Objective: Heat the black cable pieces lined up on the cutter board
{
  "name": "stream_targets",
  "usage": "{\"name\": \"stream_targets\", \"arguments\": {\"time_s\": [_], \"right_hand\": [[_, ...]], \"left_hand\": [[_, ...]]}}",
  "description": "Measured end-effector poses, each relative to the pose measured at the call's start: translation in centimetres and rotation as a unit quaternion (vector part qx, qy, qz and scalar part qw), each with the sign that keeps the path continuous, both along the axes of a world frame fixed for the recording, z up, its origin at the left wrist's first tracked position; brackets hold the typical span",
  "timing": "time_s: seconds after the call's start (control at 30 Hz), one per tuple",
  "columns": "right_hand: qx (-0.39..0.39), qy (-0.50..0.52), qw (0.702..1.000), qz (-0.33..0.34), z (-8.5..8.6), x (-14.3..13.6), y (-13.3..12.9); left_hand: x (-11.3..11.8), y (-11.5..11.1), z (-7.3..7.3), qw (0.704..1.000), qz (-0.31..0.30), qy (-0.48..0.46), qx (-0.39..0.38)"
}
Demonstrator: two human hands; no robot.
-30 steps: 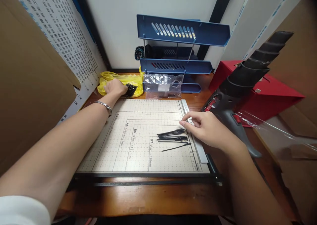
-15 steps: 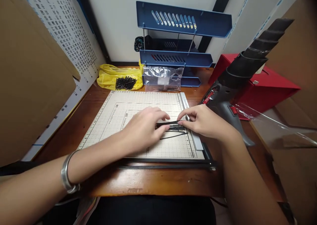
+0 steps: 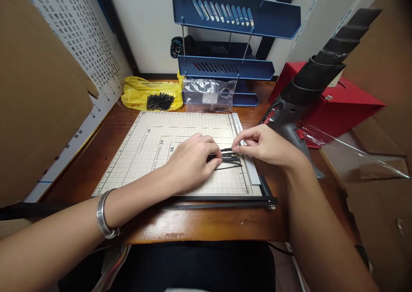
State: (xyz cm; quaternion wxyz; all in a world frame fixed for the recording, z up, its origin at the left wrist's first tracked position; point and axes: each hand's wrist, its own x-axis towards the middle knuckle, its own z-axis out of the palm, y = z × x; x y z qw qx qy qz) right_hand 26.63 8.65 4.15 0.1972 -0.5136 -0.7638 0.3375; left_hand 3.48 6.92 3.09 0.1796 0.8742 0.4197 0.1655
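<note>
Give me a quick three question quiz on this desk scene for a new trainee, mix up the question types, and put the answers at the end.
1. True or false: both hands rest on the bundle of thin black strips lying on the gridded cutting board.
2. What lies on the yellow plastic bag? A) a pile of short black pieces B) scissors C) a red box
3. Fill in: the left hand has a silver ____ at its wrist.

Key: 1 true, the right hand pinches the strips' right end while the left presses on them. 2 A, the pile. 3 bracelet.
</note>
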Motion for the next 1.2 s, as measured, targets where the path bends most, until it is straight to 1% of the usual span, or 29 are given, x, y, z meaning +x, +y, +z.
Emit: {"name": "stream_targets", "arguments": {"time_s": [0.13,0.2,0.3,0.37,0.53,0.7,0.83,1.03,1.2], "right_hand": [[-0.043,-0.018,0.999,0.021,0.1,0.1,0.0],[-0.051,-0.019,0.998,0.027,0.2,0.1,-0.1],[-0.040,-0.035,0.998,0.027,0.5,0.0,-0.3],[-0.033,-0.052,0.998,0.021,0.7,-0.1,-0.5],[-0.022,-0.081,0.996,0.007,0.9,-0.1,-0.8],[0.003,-0.099,0.995,-0.001,1.0,-0.1,-0.9],[0.012,-0.115,0.993,-0.004,1.1,-0.1,-1.1],[0.021,-0.127,0.991,-0.018,1.0,-0.3,-1.1],[0.028,-0.125,0.991,-0.022,1.0,-0.2,-1.0]], "left_hand": [[0.0,0.3,-0.1,1.000,0.006,0.000,0.005],[0.0,0.5,0.0,1.000,0.006,0.002,0.004],[0.0,0.2,0.2,1.000,0.003,-0.008,0.008],[-0.1,-0.4,0.3,1.000,-0.003,-0.013,0.027],[-0.2,-1.6,0.2,0.996,-0.024,0.039,0.080],[0.3,-1.1,0.0,0.991,-0.022,0.076,0.110],[0.2,-0.9,0.1,0.991,-0.022,0.063,0.118],[-0.1,-0.6,0.1,0.990,0.004,0.060,0.126],[-0.4,-0.2,0.0,0.993,-0.003,0.046,0.109]]}}
